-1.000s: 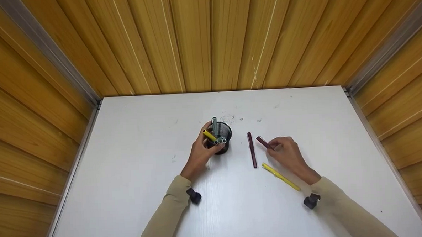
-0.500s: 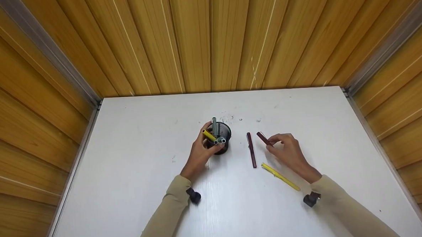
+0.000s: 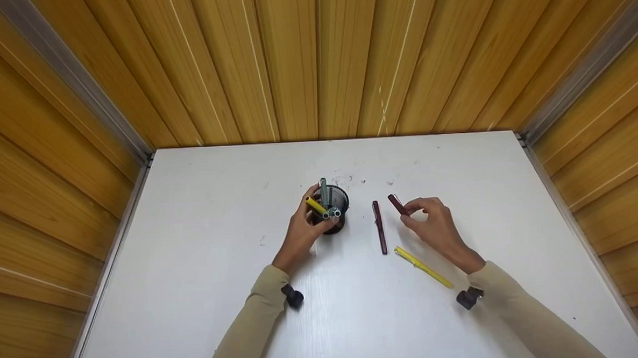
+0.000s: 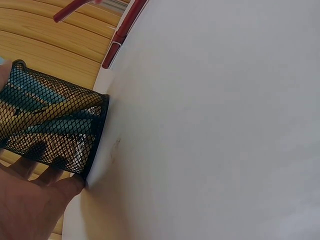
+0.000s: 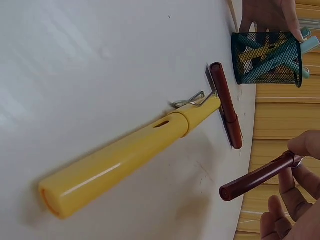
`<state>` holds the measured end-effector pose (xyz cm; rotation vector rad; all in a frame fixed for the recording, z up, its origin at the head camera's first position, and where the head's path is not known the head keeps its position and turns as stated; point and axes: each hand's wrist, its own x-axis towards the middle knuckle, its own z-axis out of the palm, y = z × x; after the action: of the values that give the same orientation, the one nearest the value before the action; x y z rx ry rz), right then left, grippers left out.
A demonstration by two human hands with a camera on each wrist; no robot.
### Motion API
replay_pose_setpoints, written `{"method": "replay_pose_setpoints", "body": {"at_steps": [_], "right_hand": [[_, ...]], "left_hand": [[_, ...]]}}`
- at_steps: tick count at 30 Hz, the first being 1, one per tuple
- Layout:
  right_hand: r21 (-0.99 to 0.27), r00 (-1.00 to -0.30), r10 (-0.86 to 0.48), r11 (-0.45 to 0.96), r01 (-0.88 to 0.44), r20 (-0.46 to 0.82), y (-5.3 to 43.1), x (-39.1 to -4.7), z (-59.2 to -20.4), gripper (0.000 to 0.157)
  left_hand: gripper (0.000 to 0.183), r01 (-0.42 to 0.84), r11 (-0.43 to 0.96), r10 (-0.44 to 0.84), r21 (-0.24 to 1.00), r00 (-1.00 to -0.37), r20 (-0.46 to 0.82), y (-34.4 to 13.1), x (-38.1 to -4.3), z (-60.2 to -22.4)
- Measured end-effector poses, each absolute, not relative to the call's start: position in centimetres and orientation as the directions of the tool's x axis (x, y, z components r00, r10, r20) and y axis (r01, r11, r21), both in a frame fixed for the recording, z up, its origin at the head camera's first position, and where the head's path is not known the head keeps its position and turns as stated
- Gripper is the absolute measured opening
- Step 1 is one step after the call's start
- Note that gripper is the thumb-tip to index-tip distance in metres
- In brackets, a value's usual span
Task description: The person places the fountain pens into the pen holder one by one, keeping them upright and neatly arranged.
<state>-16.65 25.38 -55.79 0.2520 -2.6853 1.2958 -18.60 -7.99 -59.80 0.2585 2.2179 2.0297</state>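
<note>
My left hand [image 3: 299, 228] grips a black mesh pen cup [image 4: 55, 117] round its side; the cup stands upright on the table. Inside it are several grey-green pens [image 3: 324, 192] and a yellow pen [image 3: 316, 205]. My right hand [image 3: 434, 222] pinches a dark red pen [image 5: 260, 176] between thumb and fingers, raised off the table and tilted. A second dark red pen [image 3: 380, 227] lies on the table between the cup and my right hand. Nearer to me, a yellow pen [image 5: 125, 160] with a wire clip lies slantwise below the right hand.
The white table [image 3: 206, 302] has a few dark smudges near its back. Wood-patterned panels [image 3: 292, 62] wall it in at the back and both sides. A small black camera is strapped to each wrist.
My right hand has moved slightly up and away from me, lifting the dark red pen, which now points more steeply. The left hand and the cup have stayed in place.
</note>
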Motion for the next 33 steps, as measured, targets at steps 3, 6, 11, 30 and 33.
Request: {"method": "replay_pose_setpoints", "body": {"at_steps": [3, 6, 11, 30, 33], "right_hand": [[-0.765, -0.974, -0.078, 0.608, -0.214, 0.21, 25.3, -16.9, -55.5, 0.019], [-0.77, -0.975, -0.068, 0.602, -0.21, 0.212, 25.2, -17.1, -54.9, 0.019], [-0.784, -0.978, -0.065, 0.588, -0.197, 0.198, 24.8, -17.3, -54.2, 0.02], [-0.799, -0.973, -0.052, 0.561, -0.215, 0.225, 23.2, -18.2, -53.0, 0.021], [-0.797, -0.97, -0.052, 0.56, -0.227, 0.239, 23.1, -18.4, -52.8, 0.021]], "left_hand": [[0.093, 0.039, 0.077, 0.207, 0.996, -0.978, 0.022, -7.9, -18.6, -59.8], [0.092, 0.037, 0.082, 0.208, 0.996, -0.978, 0.019, -8.0, -18.6, -59.8], [0.092, 0.032, 0.082, 0.209, 0.996, -0.978, 0.014, -8.0, -18.5, -59.7], [0.093, 0.021, 0.086, 0.201, 0.996, -0.98, 0.003, -8.2, -18.4, -59.7], [0.093, 0.024, 0.09, 0.203, 0.996, -0.979, 0.006, -8.1, -18.5, -59.6]]}}
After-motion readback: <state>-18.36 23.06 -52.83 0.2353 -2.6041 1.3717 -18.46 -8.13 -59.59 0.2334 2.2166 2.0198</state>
